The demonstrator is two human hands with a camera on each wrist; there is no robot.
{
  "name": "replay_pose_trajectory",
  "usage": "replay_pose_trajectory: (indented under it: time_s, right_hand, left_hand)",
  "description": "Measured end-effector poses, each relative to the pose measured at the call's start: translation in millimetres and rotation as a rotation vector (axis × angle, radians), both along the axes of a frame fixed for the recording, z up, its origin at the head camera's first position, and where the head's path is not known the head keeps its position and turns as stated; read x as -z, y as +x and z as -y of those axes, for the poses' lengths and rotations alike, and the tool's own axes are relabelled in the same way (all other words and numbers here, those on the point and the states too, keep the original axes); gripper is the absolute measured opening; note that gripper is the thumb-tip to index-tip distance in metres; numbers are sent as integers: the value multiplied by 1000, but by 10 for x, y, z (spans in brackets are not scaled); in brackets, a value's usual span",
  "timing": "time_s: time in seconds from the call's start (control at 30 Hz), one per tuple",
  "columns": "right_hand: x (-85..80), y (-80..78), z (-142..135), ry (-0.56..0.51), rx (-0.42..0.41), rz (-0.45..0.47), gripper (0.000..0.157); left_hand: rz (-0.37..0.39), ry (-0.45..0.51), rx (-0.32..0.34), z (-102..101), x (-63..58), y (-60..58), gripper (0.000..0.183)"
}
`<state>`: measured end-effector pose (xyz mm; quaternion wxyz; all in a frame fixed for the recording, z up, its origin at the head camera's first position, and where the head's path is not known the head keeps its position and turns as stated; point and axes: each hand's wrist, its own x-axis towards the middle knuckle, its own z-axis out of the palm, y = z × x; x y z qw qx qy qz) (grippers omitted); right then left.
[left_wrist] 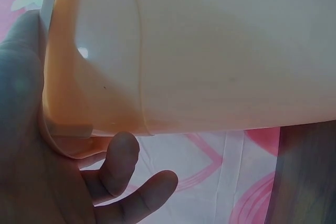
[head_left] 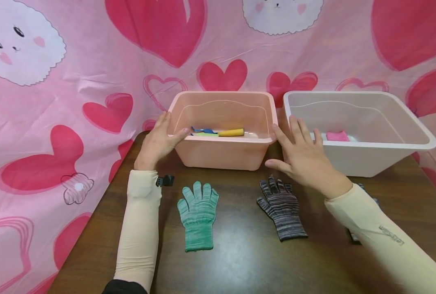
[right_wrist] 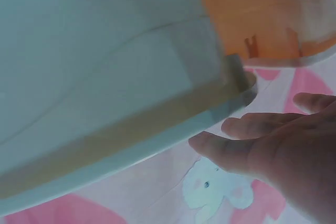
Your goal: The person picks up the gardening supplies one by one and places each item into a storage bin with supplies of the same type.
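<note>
A peach plastic bin (head_left: 218, 153) stands at the back of the table. My left hand (head_left: 157, 141) rests at its front left corner, thumb over the front rim, other fingers along the left side. In the left wrist view the corner sits against that hand (left_wrist: 58, 177), with some fingertips free of it. My right hand (head_left: 306, 157) spreads its fingers before the gap between this bin and a white bin (head_left: 354, 159). The right wrist view has its fingers (right_wrist: 226, 150) beside the white rim, grip on nothing seen. A yellow-handled tool (head_left: 231, 132) and blue and light green items lie in the peach bin.
In front lie a green knit glove (head_left: 198, 216) and a dark striped glove (head_left: 282, 210). Another dark item (head_left: 354, 237) is mostly hidden under the right forearm. Something pink (head_left: 337, 136) is in the white bin. A pink heart-print cloth (head_left: 89, 49) hangs behind.
</note>
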<state>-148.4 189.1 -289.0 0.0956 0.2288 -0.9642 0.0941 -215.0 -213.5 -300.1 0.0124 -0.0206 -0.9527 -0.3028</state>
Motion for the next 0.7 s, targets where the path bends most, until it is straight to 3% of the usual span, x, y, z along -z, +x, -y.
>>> replay_pose_trajectory:
  time_s: [0.7]
  right_hand:
    - [-61,70,-604,-24,95,25,91]
  left_hand:
    - [-26,-19,18,18,20,-19,107]
